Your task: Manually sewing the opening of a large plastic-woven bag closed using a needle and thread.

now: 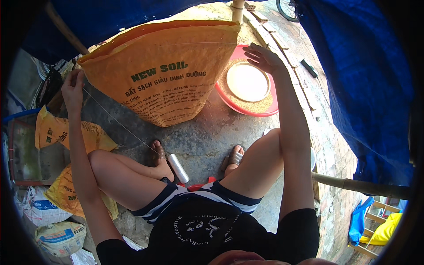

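Both hands (73,88) (264,57) flank the orange sack (161,73).

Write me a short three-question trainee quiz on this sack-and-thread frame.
1. True or false: the orange sack lies flat on the ground.
2. Which hand pinches the thin thread? A) left hand B) right hand
3. What sits between the person's feet?

Key:
1. False; it stands upright, top edge held closed.
2. A; the right hand is spread open above the red basin.
3. A white thread spool, lying on the concrete.
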The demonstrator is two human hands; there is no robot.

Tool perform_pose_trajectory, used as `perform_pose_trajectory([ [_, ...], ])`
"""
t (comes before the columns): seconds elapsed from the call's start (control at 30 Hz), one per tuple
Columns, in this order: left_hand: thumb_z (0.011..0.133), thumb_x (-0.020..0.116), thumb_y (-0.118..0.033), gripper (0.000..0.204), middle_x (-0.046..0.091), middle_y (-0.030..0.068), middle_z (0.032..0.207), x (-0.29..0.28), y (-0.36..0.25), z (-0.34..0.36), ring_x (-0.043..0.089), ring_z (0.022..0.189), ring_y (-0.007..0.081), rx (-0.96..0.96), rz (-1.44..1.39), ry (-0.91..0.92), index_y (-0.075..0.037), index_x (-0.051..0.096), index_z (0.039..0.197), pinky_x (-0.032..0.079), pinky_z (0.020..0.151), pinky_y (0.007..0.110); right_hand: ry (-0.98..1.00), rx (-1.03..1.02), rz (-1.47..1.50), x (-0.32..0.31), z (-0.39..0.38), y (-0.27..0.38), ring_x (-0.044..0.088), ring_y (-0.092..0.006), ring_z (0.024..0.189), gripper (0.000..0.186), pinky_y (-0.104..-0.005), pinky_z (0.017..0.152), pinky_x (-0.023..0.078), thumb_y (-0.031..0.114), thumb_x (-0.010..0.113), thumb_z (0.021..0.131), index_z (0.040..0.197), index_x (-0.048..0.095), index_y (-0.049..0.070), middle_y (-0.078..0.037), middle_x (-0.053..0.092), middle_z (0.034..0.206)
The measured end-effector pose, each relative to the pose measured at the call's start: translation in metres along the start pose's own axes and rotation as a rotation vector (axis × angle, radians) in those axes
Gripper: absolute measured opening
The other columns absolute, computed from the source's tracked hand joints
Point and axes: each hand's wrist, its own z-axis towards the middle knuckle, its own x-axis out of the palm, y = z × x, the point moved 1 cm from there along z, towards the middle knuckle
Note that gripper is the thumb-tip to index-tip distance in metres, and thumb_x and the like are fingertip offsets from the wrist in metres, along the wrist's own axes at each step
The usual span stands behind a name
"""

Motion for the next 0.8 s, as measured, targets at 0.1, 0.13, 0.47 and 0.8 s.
perform_pose_trajectory([
  [0.1, 0.086, 0.057, -0.024, 0.025, 0.058, -0.0007, 0.079, 0.003, 0.001, 0.002, 0.048, 0.066, 0.0042, -0.005, -0.011, 0.017, -0.002, 0.06, 0.096, 0.039, 0.058, 0.02, 0.0, 0.035, 0.004, -0.001, -0.005, 0.002, 0.052, -0.0191, 0.101, 0.026, -0.0325, 0.086, 0.042, 0.02, 0.05, 0.089, 0.11, 0.053, 0.006, -0.009, 0.055, 0.112],
  [0.13, 0.086, 0.057, -0.024, 0.025, 0.058, -0.0008, 0.079, 0.003, 0.001, 0.003, 0.047, 0.066, 0.0041, -0.008, -0.021, 0.028, -0.002, 0.06, 0.096, 0.039, 0.058, 0.02, -0.002, 0.035, 0.005, -0.001, -0.005, 0.003, 0.052, -0.0191, 0.101, 0.026, -0.0325, 0.086, 0.042, 0.02, 0.05, 0.089, 0.11, 0.053, 0.006, -0.009, 0.055, 0.112],
  [0.47, 0.085, 0.057, -0.021, 0.023, 0.059, 0.0009, 0.074, -0.008, -0.006, -0.006, 0.05, 0.063, 0.0065, 0.04, -0.001, -0.022, 0.0, 0.059, 0.094, 0.04, 0.058, 0.022, 0.031, 0.075, -0.091, 0.003, 0.01, -0.006, 0.05, -0.0176, 0.106, 0.028, -0.0314, 0.091, 0.039, 0.027, 0.053, 0.086, 0.108, 0.055, 0.009, -0.007, 0.055, 0.115],
  [0.8, 0.084, 0.058, -0.017, 0.017, 0.055, -0.0017, 0.07, -0.019, -0.071, -0.047, 0.046, 0.06, 0.0037, -0.015, -0.107, 0.184, -0.001, 0.057, 0.091, 0.038, 0.054, 0.02, -0.176, -0.128, -1.042, 0.005, -0.02, -0.001, 0.058, -0.0167, 0.089, 0.028, -0.03, 0.078, 0.045, 0.027, 0.055, 0.084, 0.101, 0.061, 0.005, -0.008, 0.063, 0.096],
])
